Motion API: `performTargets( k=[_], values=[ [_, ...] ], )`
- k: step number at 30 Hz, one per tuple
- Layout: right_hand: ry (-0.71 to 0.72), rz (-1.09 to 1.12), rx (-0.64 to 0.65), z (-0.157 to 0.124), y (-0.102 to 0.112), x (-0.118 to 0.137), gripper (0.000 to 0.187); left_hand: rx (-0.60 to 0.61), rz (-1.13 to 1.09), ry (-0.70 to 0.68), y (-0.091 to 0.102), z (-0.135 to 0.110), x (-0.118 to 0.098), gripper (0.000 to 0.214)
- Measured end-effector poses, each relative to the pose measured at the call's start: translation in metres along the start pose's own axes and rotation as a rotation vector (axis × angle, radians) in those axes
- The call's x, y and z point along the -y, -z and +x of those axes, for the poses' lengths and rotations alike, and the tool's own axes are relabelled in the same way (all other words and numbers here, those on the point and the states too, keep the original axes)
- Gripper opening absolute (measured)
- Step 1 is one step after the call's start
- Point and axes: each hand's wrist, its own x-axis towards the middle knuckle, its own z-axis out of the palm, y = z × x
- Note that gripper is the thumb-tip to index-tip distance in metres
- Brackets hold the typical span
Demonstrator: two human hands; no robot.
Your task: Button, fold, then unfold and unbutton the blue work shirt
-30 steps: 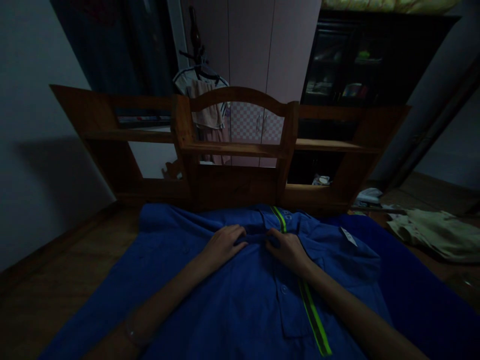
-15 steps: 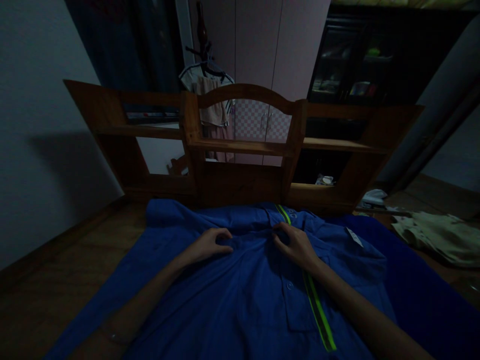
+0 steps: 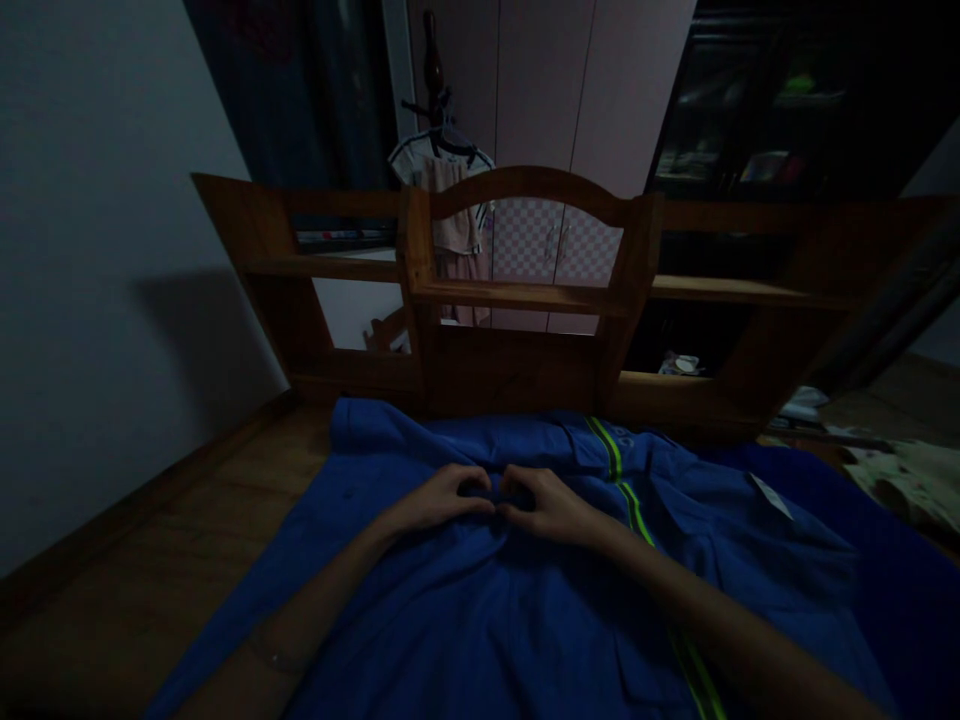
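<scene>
A blue work jacket (image 3: 450,620) with a yellow-green reflective strip (image 3: 634,510) lies spread out, its front cloth wrinkled. My left hand (image 3: 446,497) rests at the middle of it, thumb and fingers curled onto the cloth. Facing it, almost fingertip to fingertip, is my right hand (image 3: 547,505), bent the same way on the fabric. Both hands pinch at the jacket's front; the exact bit between the fingertips is too dark to make out. A white label (image 3: 770,496) shows on the jacket's right part.
Beyond the jacket stands a wooden headboard with shelves (image 3: 525,298). Bare wooden boards (image 3: 225,500) lie on the left, beside a white wall (image 3: 97,300). Dark blue cloth (image 3: 885,590) spreads at the right, with pale fabric (image 3: 907,480) farther out. Clothes hang (image 3: 454,220) behind the headboard.
My right hand has moved left, off the reflective strip, to meet my left hand at the jacket's middle. The view has turned slightly left.
</scene>
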Motion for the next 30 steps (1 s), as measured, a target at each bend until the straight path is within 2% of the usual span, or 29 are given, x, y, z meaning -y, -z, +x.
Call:
performTargets(
  k=[7,16,21,26,30],
  values=[
    [-0.083,0.256,-0.051,-0.003,-0.011,-0.017,0.020,0.028,0.046,-0.041,0.002,0.001,0.001,0.024],
    [-0.097,0.324,-0.064,-0.002,-0.016,-0.023,0.025,-0.003,0.095,-0.013,-0.003,0.002,0.002,0.024],
    [-0.129,0.278,-0.089,-0.002,-0.017,-0.024,0.025,-0.041,0.137,-0.037,-0.005,0.002,0.001,0.025],
    [-0.097,0.311,-0.081,-0.001,-0.016,-0.026,0.023,-0.062,0.128,-0.025,-0.006,0.003,0.001,0.023],
    [-0.117,0.288,-0.078,0.000,-0.014,-0.031,0.026,-0.137,0.187,-0.015,-0.007,0.004,0.004,0.021]
  ],
)
